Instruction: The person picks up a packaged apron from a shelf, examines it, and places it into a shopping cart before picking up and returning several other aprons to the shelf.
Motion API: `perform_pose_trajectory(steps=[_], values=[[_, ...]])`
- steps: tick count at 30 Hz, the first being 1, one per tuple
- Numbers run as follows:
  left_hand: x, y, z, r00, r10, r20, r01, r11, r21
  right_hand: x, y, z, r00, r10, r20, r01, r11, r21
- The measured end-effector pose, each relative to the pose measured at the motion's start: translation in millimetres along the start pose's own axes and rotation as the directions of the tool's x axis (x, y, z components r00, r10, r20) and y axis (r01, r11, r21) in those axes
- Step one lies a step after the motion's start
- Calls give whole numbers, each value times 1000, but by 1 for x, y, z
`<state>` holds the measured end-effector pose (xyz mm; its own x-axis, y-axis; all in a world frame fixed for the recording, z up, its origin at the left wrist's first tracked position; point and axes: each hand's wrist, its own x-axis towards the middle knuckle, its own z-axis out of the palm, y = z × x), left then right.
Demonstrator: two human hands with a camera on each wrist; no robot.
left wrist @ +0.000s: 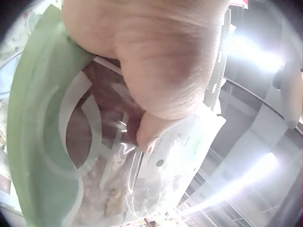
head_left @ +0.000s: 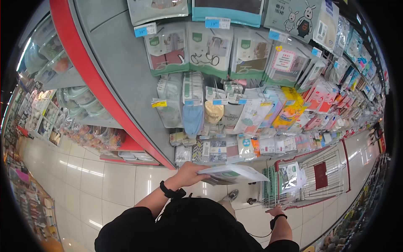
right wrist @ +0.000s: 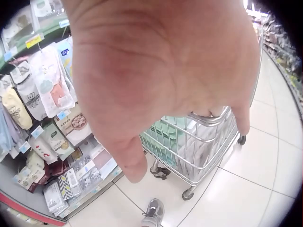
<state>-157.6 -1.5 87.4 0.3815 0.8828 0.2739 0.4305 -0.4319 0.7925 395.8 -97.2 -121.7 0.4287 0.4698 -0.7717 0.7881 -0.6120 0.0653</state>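
Observation:
My left hand (head_left: 189, 174) grips one end of a flat plastic package (head_left: 237, 173) in front of my body. Seen from the left wrist, the thumb (left wrist: 163, 125) presses on the clear window of this package; a reddish-brown item shows inside, beside a green printed band. Low beside the shopping cart (head_left: 321, 175) is my right hand (head_left: 276, 210), its thumb (right wrist: 132, 163) pointing down and apart from the other fingers in the right wrist view. Inside the wire cart lie a clear-and-white package (head_left: 290, 176) and something green (head_left: 268, 185).
Ahead stands a grey shelf unit with hanging packages (head_left: 210, 46), cloth items (head_left: 193, 119) and price tags. A red shelf edge (head_left: 88, 75) runs down the left, past glass containers (head_left: 79, 101). Pale floor tiles (head_left: 117, 180) surround my shoe (right wrist: 154, 209).

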Motion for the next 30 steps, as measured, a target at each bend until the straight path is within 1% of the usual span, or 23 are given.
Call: perform_pose_trajectory(steps=[1, 2, 4, 5, 8, 10, 11, 13, 15, 16, 17, 19, 20, 22, 23, 25, 26, 27, 29, 30], values=[[2, 2, 0, 1000, 6, -30, -8, 999, -40, -1, 0, -2, 999, 9, 33, -9, 1000, -11], [5, 3, 0, 999, 14, -35, -15, 999, -36, -8, -4, -5, 1000, 21, 14, -20, 999, -25], [8, 4, -3, 997, -50, -54, 46, 996, -75, 10, 4, 1, 1000, -2, 12, 2, 998, -57], [9, 3, -6, 997, -43, -61, 39, 997, -70, 12, 3, 3, 1000, -20, 16, 21, 996, -91], [6, 0, -20, 992, -59, -112, 49, 995, -90, 11, 0, 7, 1000, -3, -8, 3, 1000, -30], [1, 0, -32, 970, -160, -181, 119, 968, -220, 18, -1, 11, 1000, 14, -25, -14, 1000, 1], [-1, 3, -35, 970, -161, -185, 118, 968, -221, 22, 0, 16, 1000, 2, -27, -3, 1000, -25], [-5, 7, -43, 895, -326, -304, 131, 844, -520, 59, 17, 33, 999, -53, -9, 51, 988, -147], [-10, 4, -52, 884, -349, -311, 160, 851, -500, 64, 15, 36, 996, -87, 17, 89, 969, -232], [-11, 1, -54, 866, -374, -331, 166, 840, -517, 66, 16, 38, 996, -92, -23, 84, 972, -218], [-12, -1, -55, 848, -399, -349, 171, 829, -533, 55, 9, 36, 996, -91, -23, 84, 972, -219], [-13, 0, -57, 835, -415, -361, 170, 819, -548, 41, 1, 36, 979, -139, -148, 111, 977, -182], [-13, 0, -57, 822, -430, -373, 169, 810, -562, 46, 0, 37, 980, -137, -147, 109, 977, -182], [-16, -3, -56, 820, -430, -377, 155, 801, -578, 68, 1, 41, 967, -250, 55, 251, 884, -395], [-17, -6, -55, 817, -429, -385, 138, 794, -592, 63, -1, 42, 967, -249, 56, 250, 884, -395], [-18, -11, -53, 814, -433, -387, 130, 785, -605, 55, -9, 44, 979, -201, -14, 191, 945, -267], [-19, -14, -53, 810, -438, -390, 122, 776, -618, 37, -21, 43, 979, -204, -14, 193, 944, -268], [-20, -15, -52, 808, -439, -393, 122, 777, -618, 2, -39, 37, 981, -176, -82, 150, 956, -251], [-19, -17, -53, 811, -437, -388, 100, 758, -645, -2, -48, 40, 977, -150, -154, 112, 967, -230], [-18, -16, -55, 811, -432, -394, 93, 761, -642, 21, -45, 52, 972, -200, -126, 147, 929, -339]])
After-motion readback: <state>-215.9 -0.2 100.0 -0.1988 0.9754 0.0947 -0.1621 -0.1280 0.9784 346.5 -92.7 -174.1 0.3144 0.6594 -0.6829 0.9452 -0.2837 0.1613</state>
